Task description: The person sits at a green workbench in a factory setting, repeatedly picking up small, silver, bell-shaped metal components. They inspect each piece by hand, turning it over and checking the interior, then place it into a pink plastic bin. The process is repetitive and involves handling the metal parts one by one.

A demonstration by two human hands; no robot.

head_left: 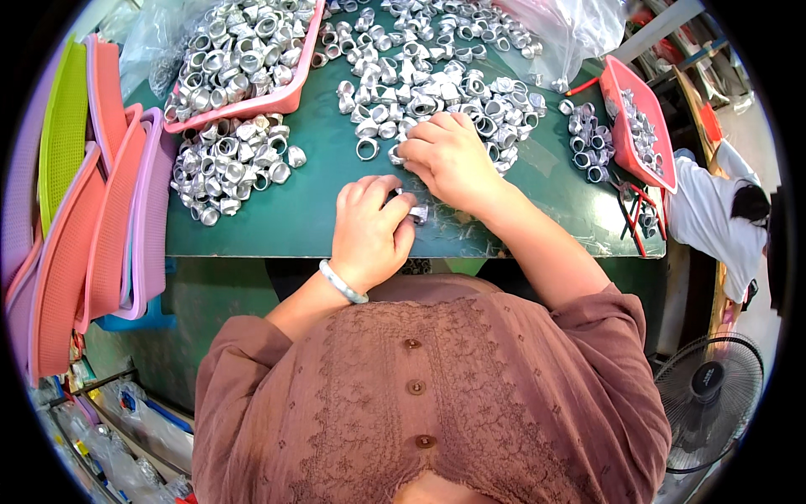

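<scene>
The left hand (369, 231) is curled into a loose fist at the near edge of the green table (285, 218), knuckles up, with a pale bangle (342, 282) worn at the wrist. A small silver metal fitting (417, 212) is pinched between its thumb and fingers, just beside the right hand. The right hand (449, 160) is laid palm down a little farther in, its fingers bent and its fingertips pressed onto one ring-shaped fitting (396, 154) at the rim of the big central heap of fittings (437, 92); whether that piece is gripped or only touched cannot be told.

Two pink trays are seen: one large pink tray (277, 102) at the upper left, filled with fittings, and one smaller pink tray (642, 126) at the right, also partly filled. Three loose groups of fittings are counted on the table: the central heap, a pile at the left (231, 164) below the large tray, and a small cluster (588, 139) beside the right tray. The single pieces are too many to be counted.

A stack of coloured plastic baskets (92, 193) is leaned along the left edge. Clear plastic bags (571, 29) are lain at the far side. A floor fan (709, 399) is stood at the lower right, and another person in a white top (714, 214) is seen beyond the table's right end. The path between the hands and the heap is not blocked.
</scene>
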